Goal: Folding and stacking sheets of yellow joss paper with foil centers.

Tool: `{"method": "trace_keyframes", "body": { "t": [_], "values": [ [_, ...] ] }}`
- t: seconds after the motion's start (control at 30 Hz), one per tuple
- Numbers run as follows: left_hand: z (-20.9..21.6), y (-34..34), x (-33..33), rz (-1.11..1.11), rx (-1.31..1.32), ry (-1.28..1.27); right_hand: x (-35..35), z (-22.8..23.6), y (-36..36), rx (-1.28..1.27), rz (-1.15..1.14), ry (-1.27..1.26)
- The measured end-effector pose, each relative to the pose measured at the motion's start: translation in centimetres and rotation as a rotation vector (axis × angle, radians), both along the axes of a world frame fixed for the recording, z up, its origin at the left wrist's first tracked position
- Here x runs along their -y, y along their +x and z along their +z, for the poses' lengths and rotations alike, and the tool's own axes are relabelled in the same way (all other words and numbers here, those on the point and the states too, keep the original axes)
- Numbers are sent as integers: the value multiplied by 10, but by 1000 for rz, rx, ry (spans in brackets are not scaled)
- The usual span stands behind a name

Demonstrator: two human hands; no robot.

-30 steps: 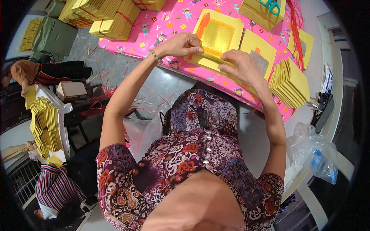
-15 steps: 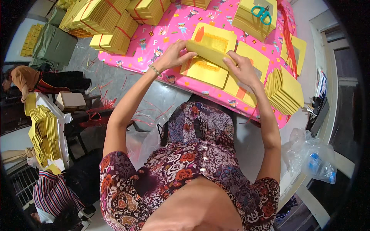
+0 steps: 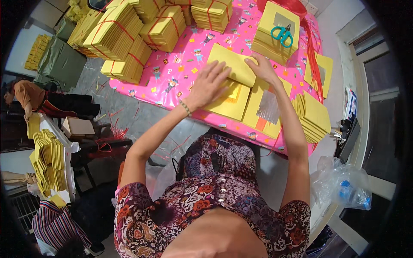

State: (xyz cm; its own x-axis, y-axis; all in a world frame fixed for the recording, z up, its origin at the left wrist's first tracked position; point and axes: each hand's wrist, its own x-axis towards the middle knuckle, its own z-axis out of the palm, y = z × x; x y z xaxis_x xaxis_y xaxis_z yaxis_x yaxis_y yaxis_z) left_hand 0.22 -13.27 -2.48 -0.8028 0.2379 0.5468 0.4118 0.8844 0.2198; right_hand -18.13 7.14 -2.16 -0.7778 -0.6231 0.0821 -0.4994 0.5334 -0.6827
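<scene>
On a pink patterned table (image 3: 180, 71), a bent-over yellow sheet (image 3: 234, 62) lay toward the near edge. The left hand (image 3: 210, 86) was open, fingers spread over its left side; the right hand (image 3: 264, 70) pinched its right edge. Teal-handled scissors (image 3: 282, 34) topped a far-right stack (image 3: 266, 46).

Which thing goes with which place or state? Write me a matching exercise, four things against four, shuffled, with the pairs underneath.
Things
1. Teal-handled scissors
2. Left hand
3. Clear plastic bag
4. Right hand

Places and states
A. Spread open, palm down
B. At the right edge of the yellow card
C. On top of a tall yellow stack
D. To the person's right, with something blue inside

Right pairs: 1-C, 2-A, 3-D, 4-B.
</scene>
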Motion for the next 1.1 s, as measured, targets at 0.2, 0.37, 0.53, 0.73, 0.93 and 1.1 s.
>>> {"method": "trace_keyframes", "body": {
  "t": [0.2,0.37,0.53,0.73,0.93,1.1],
  "values": [
    [-1,-3,-11,30,194,-94,6,-4,-11,-111,6,7],
    [-1,-7,-16,38,219,-80,5,-7,-14,-324,-35,84],
    [-1,-4,-16,48,247,-82,21,7,-13,-323,-16,209],
    [-2,-5,-17,47,252,-86,47,3,-15,-101,66,148],
    [-3,-4,-16,54,267,-94,55,3,-8,-24,69,144],
    [-4,-4,-16,41,273,-90,53,-2,-9,-50,62,118]
  ]
}}
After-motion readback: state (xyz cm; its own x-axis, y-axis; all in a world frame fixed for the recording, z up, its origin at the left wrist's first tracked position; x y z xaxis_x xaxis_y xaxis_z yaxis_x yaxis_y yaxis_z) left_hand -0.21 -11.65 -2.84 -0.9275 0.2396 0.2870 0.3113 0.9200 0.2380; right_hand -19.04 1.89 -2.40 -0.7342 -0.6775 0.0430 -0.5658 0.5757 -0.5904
